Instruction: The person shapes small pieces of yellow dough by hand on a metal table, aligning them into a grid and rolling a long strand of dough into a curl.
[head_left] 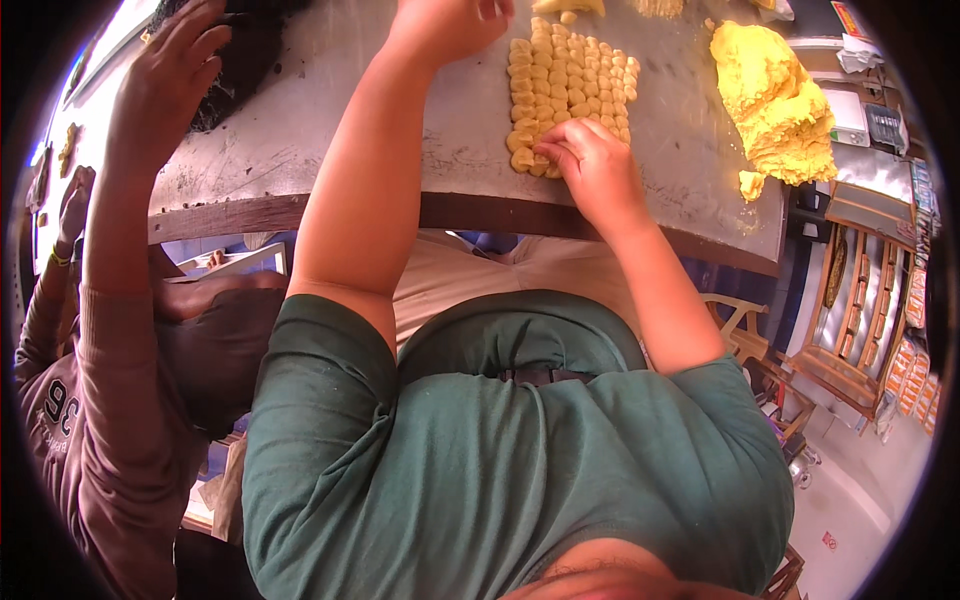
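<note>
Small rounded pieces of pale yellow dough (565, 75) lie in close rows on the metal-topped table (440, 150). At the near left corner of these rows, my right hand (595, 165) has its thumb and fingers pinched together on a small dough piece (522, 158). My left hand (450, 25) is beyond and left of the rows, at the upper edge of the view. Its visible fingers are curled in, and the picture's edge cuts off part of the hand, so anything in it is hidden. Just right of it lies a longer strip of dough (570, 6).
A large crumbly yellow dough mound (770, 100) sits at the table's right end, with a small lump (751, 184) beside it. On the left, a co-worker's hand (175, 85) reaches over the table by a dark heap (240, 60). A wooden rack (850, 310) stands to the right.
</note>
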